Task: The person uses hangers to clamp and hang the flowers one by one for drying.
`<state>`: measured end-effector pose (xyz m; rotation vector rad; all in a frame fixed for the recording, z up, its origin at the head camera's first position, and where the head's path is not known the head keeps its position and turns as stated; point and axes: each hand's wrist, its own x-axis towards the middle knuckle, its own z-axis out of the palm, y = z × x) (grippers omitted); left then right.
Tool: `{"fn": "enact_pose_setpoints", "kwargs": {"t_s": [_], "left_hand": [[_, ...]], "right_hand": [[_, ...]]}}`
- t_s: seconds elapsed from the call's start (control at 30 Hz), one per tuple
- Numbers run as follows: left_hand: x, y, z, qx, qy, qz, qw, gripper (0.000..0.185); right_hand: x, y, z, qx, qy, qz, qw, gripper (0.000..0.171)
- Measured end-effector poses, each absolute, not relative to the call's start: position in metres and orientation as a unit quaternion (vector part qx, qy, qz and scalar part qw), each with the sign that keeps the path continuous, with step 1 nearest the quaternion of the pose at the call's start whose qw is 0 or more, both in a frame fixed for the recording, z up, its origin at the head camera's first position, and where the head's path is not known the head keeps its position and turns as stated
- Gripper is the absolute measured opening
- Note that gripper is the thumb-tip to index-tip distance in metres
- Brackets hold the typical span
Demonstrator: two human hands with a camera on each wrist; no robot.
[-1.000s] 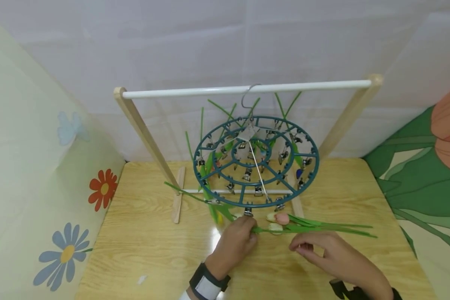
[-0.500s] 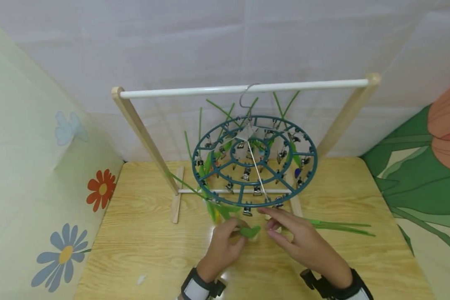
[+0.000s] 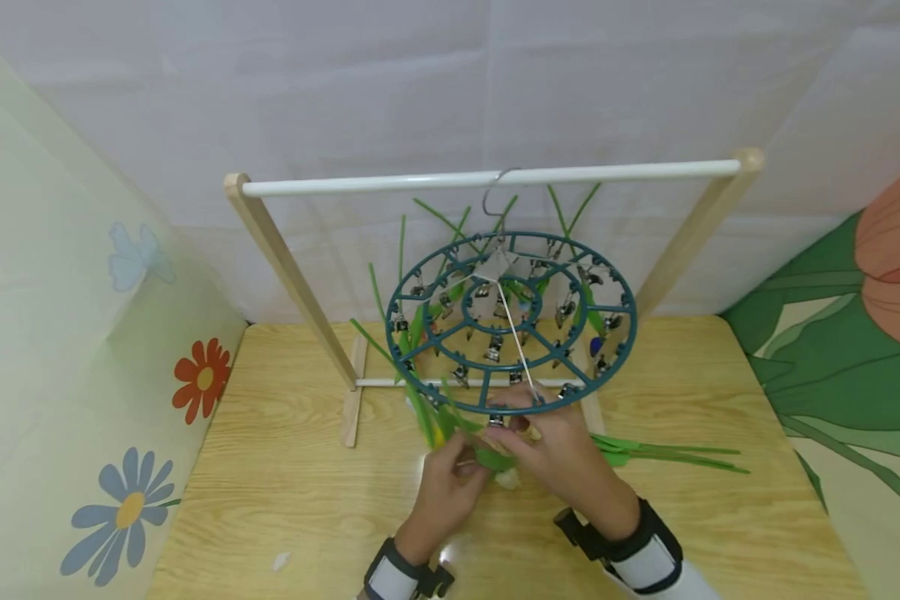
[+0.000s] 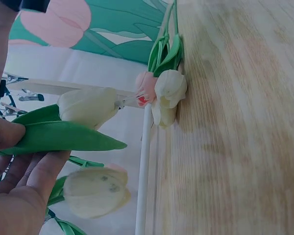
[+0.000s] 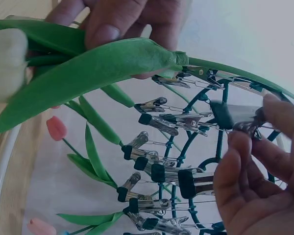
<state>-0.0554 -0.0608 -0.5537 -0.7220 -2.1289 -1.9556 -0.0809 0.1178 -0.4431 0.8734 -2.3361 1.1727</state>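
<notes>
My left hand [image 3: 450, 487] pinches a white artificial tulip [image 4: 88, 107] by its green leaves and stem, below the hanger's front rim. In the right wrist view the tulip's stem stretches rightward past the clips, while its white head is at the left edge. My right hand [image 3: 566, 446] grips a metal clip [image 5: 220, 115] with dark padded tips on the front of the round green clip hanger [image 3: 387, 321]. Thumb and fingers squeeze the clip's handles, close to the stem. Another white tulip [image 4: 95, 193] hangs beside my left hand.
The hanger hooks over the white bar [image 3: 382, 182] of a wooden-sided rack. Several tulips, including a pink one [image 5: 56, 128], hang head down from other clips. Loose tulips [image 4: 169, 88] lie on the table to the right. A small white scrap [image 3: 281, 562] lies at front left.
My right hand has moved left from beside the loose tulips to the hanger's front clip and grips it. My left hand has shifted slightly left and down, turning the tulip it holds.
</notes>
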Motion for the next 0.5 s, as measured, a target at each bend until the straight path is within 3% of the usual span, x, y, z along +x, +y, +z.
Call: {"fn": "enact_pose_setpoints", "kwargs": {"t_s": [0.1,0.3,0.5], "left_hand": [[-0.0558,-0.0591,-0.554,-0.237,-0.703,-0.667,0.074,0.034],[-0.056,-0.057,-0.5524,-0.199,-0.69,-0.693,0.065,0.032],[-0.0588,-0.0575,-0.5483,-0.169,-0.677,-0.715,0.055,0.028]], "right_hand": [[-0.0836,0.1161,-0.4411,0.314,-0.819,0.441,0.19,0.035],[-0.0806,0.1171,-0.4422,0.278,-0.807,0.511,0.103,0.029],[-0.0808,0.1201,-0.4485,0.29,-0.807,0.5,0.122,0.028]]}}
